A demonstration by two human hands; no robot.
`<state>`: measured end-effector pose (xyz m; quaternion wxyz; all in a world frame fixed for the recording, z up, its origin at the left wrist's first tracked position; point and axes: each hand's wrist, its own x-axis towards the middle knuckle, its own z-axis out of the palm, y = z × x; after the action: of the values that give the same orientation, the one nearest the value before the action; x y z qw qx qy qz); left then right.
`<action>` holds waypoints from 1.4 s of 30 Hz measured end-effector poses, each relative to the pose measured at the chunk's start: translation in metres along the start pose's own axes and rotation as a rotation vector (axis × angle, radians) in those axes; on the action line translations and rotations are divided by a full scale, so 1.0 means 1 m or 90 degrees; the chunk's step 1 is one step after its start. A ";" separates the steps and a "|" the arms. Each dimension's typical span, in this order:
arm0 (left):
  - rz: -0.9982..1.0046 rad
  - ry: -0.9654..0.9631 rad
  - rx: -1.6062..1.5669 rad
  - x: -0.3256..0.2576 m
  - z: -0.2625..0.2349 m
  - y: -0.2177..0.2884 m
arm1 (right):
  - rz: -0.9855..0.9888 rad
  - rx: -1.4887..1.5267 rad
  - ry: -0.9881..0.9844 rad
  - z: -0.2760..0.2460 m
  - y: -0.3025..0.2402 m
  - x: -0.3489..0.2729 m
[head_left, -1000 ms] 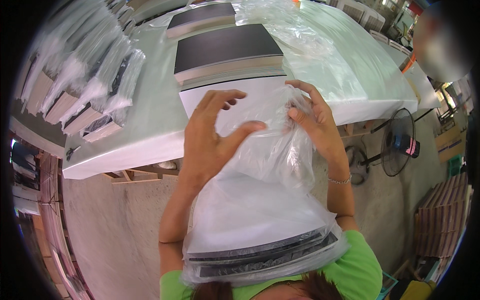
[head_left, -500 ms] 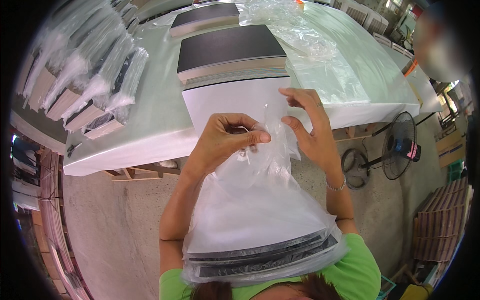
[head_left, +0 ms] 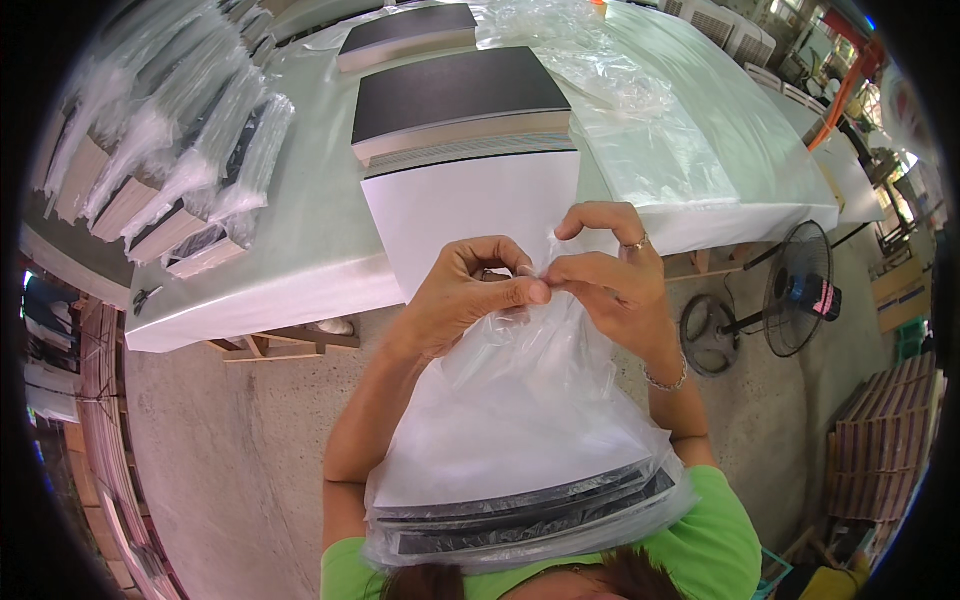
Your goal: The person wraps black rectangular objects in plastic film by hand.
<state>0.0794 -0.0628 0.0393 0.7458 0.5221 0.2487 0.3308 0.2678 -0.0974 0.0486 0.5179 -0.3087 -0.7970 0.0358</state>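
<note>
Your left hand (head_left: pixel 465 295) and right hand (head_left: pixel 610 275) meet at the top of a clear plastic bag (head_left: pixel 520 400), fingertips pinched together on its gathered mouth. Both grips closed tight on the film; thumb and forefinger of each hand touching, the other fingers curled. Ring on your right hand, thin bracelet (head_left: pixel 665 380) at that wrist.

The bag hangs from the pinch down toward your chest, against your green shirt (head_left: pixel 720 545). Inside it, at the bottom: a stack of flat dark-edged panels (head_left: pixel 530 515), white face up.

Ahead of your hands, a table with pale green cover (head_left: pixel 300 220). On it: a white sheet (head_left: pixel 470 210) nearest you, then a stack of black-topped panels (head_left: pixel 455 100), another farther back. Loose clear bags (head_left: pixel 640 140) lie to the right of the stack. Bagged bundles (head_left: pixel 170 170) in a row at the left end.

Floor fan (head_left: pixel 800 290) stands right of the table, on the concrete.
</note>
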 end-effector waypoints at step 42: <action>0.239 -0.386 -0.761 -0.015 -0.155 -0.109 | 0.267 1.213 -0.394 0.029 0.041 -0.096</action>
<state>-0.0162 -0.0046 -0.1148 0.8722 0.1253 -0.2898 0.3737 0.2881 -0.1069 -0.0571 0.3027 0.1212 -0.4659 0.8226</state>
